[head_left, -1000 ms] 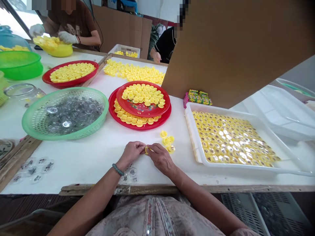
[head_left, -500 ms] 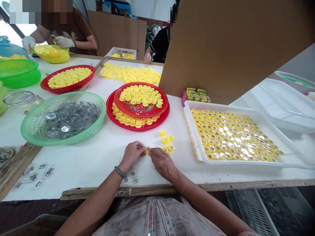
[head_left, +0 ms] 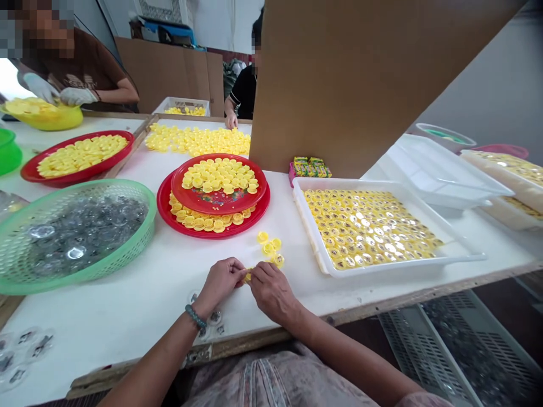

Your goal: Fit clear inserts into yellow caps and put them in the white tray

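Piece (head_left: 248, 277), yellow, single, remains pinched between fingertips of left hand (head_left: 223, 281) and right hand (head_left: 272, 288), view swung rightward, handling seemingly unfinished, with loose yellow pieces (head_left: 268, 248) just beyond the grip, white tray (head_left: 382, 268) to its right

No wording can be read: the print (head_left: 85, 81) on the brown T-shirt (head_left: 99, 59), far left, and that on the small green-and-yellow packets (head_left: 311, 168), right of centre, is too unclear.
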The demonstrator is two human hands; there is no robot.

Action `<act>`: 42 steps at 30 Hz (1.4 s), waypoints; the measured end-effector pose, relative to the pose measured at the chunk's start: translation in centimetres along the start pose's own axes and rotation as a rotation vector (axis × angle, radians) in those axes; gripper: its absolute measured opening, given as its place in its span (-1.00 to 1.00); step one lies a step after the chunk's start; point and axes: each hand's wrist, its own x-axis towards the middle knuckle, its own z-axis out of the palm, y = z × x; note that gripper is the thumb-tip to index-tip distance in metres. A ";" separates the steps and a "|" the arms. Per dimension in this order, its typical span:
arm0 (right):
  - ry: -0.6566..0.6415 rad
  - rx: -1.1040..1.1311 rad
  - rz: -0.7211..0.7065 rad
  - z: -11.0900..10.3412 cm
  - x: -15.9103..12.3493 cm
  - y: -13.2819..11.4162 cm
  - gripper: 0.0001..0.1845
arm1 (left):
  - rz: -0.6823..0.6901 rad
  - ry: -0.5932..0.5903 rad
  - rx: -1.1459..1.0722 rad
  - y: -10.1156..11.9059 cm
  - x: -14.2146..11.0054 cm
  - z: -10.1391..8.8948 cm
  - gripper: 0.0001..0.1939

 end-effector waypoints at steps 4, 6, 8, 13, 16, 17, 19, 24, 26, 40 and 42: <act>0.106 0.157 0.185 -2.0 -0.7 2.5 -0.86 | 0.088 0.032 0.251 1.7 0.7 0.1 -0.83; 0.154 0.177 0.333 -2.7 -0.2 4.7 -0.80 | 0.141 0.103 0.355 2.6 1.4 -0.1 -0.86; 0.112 0.144 0.458 -3.1 0.7 7.0 -0.74 | 0.188 0.139 0.423 3.2 2.2 -0.4 -0.87; -0.074 0.140 0.508 -2.2 3.0 8.9 -0.81 | 0.245 0.148 0.511 3.5 2.9 -0.6 -0.76; -0.072 0.196 0.478 -1.1 4.0 7.4 -0.82 | 0.258 0.150 0.549 3.1 2.4 -0.7 -0.65; -0.072 0.224 0.467 -0.7 4.3 6.7 -0.80 | 0.255 0.150 0.563 2.8 2.2 -0.9 -0.63; -0.078 0.295 0.445 -0.1 5.0 5.3 -0.76 | 0.245 0.153 0.590 2.3 1.7 -1.3 -0.62; -0.026 0.383 0.327 -0.4 5.0 2.9 -0.73 | 0.175 0.211 0.636 1.3 0.2 -2.8 -0.64; 0.004 0.335 0.218 -1.0 4.0 2.4 -0.75 | 0.174 0.224 0.651 1.2 -0.5 -3.1 -0.67; -0.130 0.285 -0.134 -1.8 1.8 -1.6 -0.84 | 0.269 0.259 0.788 0.3 -1.4 -5.5 -0.84; -0.210 0.362 -0.290 -1.6 2.4 -3.1 -0.78 | 0.243 0.296 0.775 0.1 -1.7 -6.1 -0.84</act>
